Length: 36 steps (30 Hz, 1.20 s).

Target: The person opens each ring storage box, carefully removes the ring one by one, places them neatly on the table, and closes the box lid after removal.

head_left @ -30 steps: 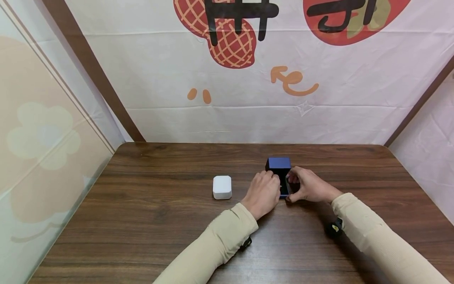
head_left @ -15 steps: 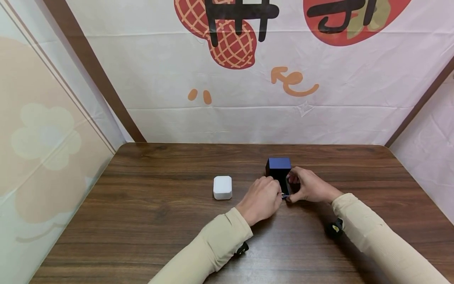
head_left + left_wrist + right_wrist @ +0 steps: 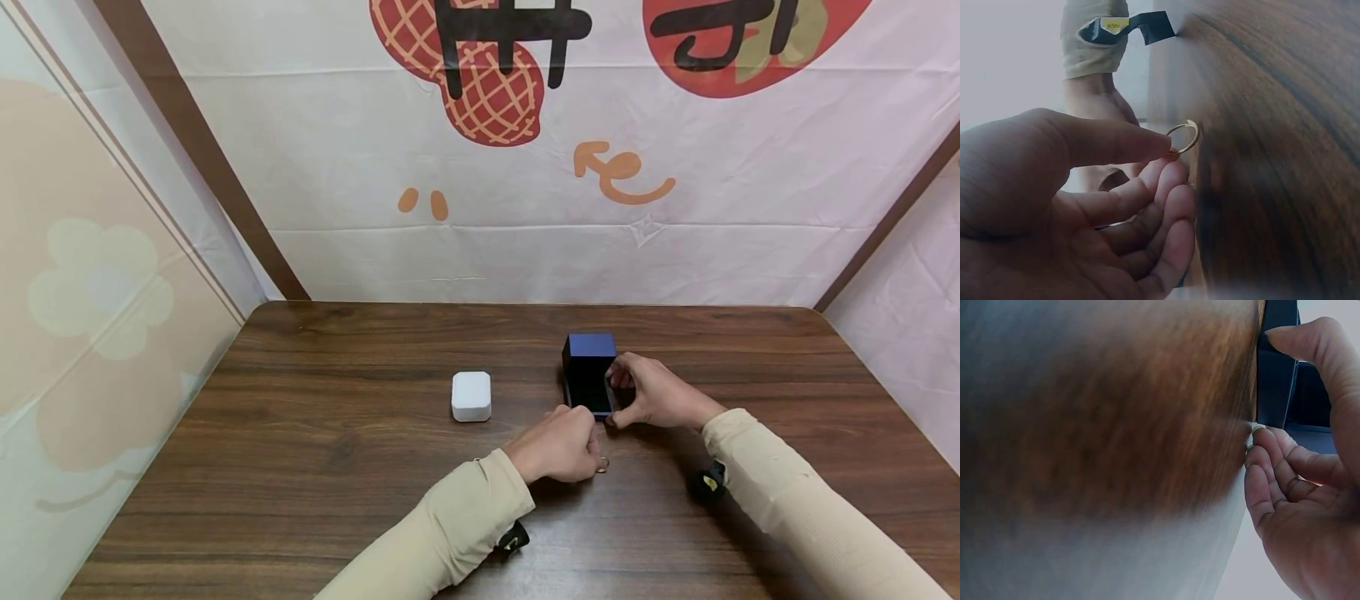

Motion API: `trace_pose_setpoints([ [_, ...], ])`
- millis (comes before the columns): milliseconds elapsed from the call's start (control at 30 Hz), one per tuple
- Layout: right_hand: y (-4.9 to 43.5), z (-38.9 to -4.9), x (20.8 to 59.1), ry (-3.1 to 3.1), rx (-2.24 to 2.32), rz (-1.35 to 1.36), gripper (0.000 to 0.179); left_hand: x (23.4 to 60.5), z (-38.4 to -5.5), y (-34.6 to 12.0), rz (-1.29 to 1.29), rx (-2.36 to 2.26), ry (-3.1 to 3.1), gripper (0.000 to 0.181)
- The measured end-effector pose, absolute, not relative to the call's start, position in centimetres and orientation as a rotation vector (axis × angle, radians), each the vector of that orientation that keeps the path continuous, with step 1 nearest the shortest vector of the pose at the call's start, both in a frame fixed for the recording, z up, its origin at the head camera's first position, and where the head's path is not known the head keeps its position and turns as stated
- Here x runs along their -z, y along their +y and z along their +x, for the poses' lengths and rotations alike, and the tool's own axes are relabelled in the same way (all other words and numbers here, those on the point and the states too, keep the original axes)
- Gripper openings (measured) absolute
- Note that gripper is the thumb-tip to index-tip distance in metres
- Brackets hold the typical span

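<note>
A gold ring (image 3: pixel 1194 139) is pinched between the thumb and forefinger of my left hand (image 3: pixel 561 446), just in front of the ring box and low over the table. My other fingers curl beneath it in the left wrist view. The dark blue ring box (image 3: pixel 591 345) stands with its lid raised and a black interior showing. My right hand (image 3: pixel 660 395) holds the box's right side, thumb near the front corner and fingers toward the back. In the right wrist view the thumb presses the box's base (image 3: pixel 1275 387).
To the left of the ring box sits a small white box (image 3: pixel 471 396) with rounded corners, closed. Everything stands on a brown wood-grain table (image 3: pixel 337 433). A printed white curtain (image 3: pixel 525 258) hangs along the far edge of the table.
My left hand has drawn back from the blue box toward me, bringing the gold ring out of it. The right hand has kept its hold on the box.
</note>
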State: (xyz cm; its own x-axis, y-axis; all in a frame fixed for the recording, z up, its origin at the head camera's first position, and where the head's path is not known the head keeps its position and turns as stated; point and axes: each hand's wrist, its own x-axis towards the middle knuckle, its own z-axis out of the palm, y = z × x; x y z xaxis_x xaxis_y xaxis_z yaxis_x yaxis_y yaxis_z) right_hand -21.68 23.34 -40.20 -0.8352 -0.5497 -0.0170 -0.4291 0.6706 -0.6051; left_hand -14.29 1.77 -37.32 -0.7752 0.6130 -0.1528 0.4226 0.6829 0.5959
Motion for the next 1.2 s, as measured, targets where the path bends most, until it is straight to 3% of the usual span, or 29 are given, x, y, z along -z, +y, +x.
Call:
trace_pose_setpoints([
  [300, 23.3, -21.7, 40.2, 2.693, 0.905, -0.800, 0.053, 37.8, -14.5, 2.0, 0.736, -0.798, 2.552, 0.032],
  [533, 23.3, -21.7, 40.2, 2.697, 0.915, -0.803, 0.054, 40.7, -15.6, 2.6, 0.733, -0.747, 2.622, 0.030],
  [867, 23.3, -21.7, 40.1, 2.709, 0.912, -0.826, 0.054, 37.6, -14.3, 2.5, 0.673, -0.739, 2.609, 0.032],
  [1067, 23.3, -21.8, 40.2, 2.727, 0.920, -0.847, 0.053, 40.9, -16.1, 2.8, 0.662, -0.749, 2.637, 0.029],
  [1200, 23.2, -21.8, 40.2, 2.739, 0.929, -0.859, 0.053, 37.8, -15.3, 1.7, 0.628, -0.807, 2.616, 0.036],
])
